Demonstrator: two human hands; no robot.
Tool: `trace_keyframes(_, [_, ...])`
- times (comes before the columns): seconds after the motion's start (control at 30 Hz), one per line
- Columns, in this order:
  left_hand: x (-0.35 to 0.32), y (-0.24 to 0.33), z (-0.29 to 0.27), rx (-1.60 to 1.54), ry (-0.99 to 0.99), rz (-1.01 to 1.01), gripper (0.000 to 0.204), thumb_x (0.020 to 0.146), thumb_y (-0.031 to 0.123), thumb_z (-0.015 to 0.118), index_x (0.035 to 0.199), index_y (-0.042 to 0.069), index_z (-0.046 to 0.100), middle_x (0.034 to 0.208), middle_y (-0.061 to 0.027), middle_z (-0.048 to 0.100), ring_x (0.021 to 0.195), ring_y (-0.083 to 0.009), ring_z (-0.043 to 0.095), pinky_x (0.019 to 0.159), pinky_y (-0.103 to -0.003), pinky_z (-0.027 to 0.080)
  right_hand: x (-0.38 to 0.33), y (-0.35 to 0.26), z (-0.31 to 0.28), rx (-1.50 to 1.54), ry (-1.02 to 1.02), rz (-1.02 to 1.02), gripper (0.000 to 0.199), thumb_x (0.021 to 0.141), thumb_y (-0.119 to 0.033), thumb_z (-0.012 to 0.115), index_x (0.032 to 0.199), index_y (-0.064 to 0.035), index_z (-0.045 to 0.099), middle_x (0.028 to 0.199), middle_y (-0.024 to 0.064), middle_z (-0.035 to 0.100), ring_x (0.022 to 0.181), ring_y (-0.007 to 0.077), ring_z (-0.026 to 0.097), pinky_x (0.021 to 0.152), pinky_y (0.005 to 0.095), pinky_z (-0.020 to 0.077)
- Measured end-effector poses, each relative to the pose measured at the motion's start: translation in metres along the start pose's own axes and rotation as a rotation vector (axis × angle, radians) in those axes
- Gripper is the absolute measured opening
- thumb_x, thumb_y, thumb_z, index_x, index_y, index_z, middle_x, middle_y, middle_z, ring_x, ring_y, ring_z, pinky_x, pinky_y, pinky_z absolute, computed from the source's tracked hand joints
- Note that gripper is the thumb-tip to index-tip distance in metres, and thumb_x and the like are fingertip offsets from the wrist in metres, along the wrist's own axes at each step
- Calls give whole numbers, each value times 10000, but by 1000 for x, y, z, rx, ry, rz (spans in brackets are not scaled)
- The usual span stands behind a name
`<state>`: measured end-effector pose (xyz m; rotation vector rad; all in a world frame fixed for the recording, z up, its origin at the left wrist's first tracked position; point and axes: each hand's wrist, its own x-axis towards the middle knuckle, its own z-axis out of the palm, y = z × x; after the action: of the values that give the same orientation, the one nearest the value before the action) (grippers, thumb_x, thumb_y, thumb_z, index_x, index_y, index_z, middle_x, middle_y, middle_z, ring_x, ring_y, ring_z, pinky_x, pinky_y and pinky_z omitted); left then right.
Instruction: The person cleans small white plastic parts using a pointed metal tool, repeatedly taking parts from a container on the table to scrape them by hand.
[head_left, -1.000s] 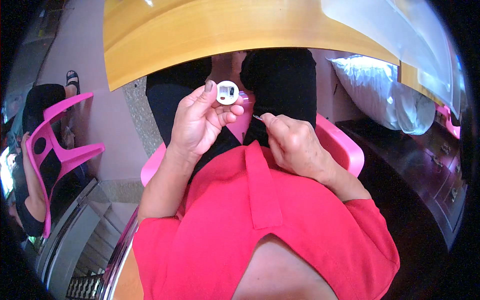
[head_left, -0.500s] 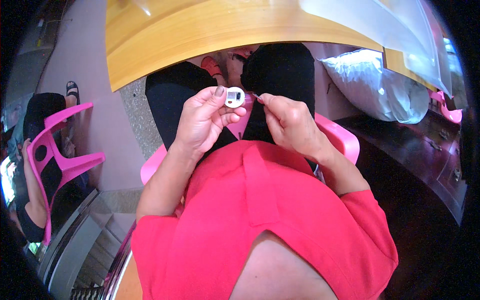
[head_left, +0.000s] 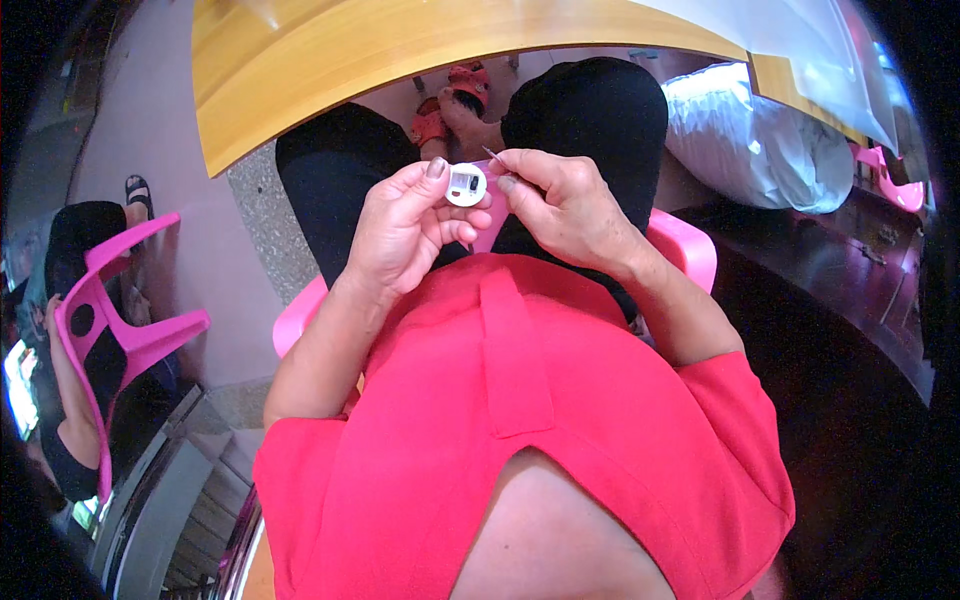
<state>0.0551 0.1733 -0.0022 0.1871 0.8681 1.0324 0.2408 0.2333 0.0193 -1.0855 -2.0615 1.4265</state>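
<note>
Above my lap, my left hand [head_left: 403,222] pinches a small round white disc [head_left: 466,185] between thumb and fingers. The disc's upward face has a recess with a dark part, a greyish part and a small reddish-brown spot. Just to the right, my right hand [head_left: 568,205] is closed in a pinch on a thin, pointed sliver [head_left: 492,154], its tip sticking out up and to the left. What the sliver is, I cannot make out. It stands close to the disc's right edge, apart from it.
A yellow wooden table [head_left: 300,75] curves across the top, partly under clear plastic sheeting [head_left: 815,50]. A stuffed white plastic bag [head_left: 760,145] stands at the right. To the left another person sits on a pink chair [head_left: 150,335]. My own seat has pink armrests [head_left: 685,250].
My right hand has shifted slightly left and up, and its thin sliver now points up and left. The disc stays in my left hand. My legs have spread wider.
</note>
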Motion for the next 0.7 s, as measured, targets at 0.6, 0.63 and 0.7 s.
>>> trace_keyframes(0.6, [0, -5, -7, -15, 3, 58, 236, 960, 211, 481, 1014, -3, 564, 921, -127, 645, 756, -206, 653, 613, -276, 530, -1, 2, 9, -146, 32, -195, 184, 817, 11, 557, 996, 40, 593, 825, 214, 631, 765, 336, 655, 630, 347, 516])
trace_keyframes(0.63, [1, -4, -8, -21, -5, 66, 236, 961, 211, 480, 1012, -2, 566, 920, -126, 646, 754, -204, 652, 612, -274, 528, 0, 2, 10, -145, 33, -194, 184, 817, 11, 557, 996, 40, 593, 825, 214, 631, 765, 336, 655, 630, 347, 516])
trace_keyframes(0.7, [1, -1, -8, -23, -9, 51, 235, 961, 212, 479, 1010, 0, 567, 917, -124, 646, 754, -202, 652, 610, -274, 528, 2, 0, 10, -129, 5, -166, 178, 824, 2, 561, 995, 31, 597, 828, 206, 634, 760, 325, 657, 629, 341, 514])
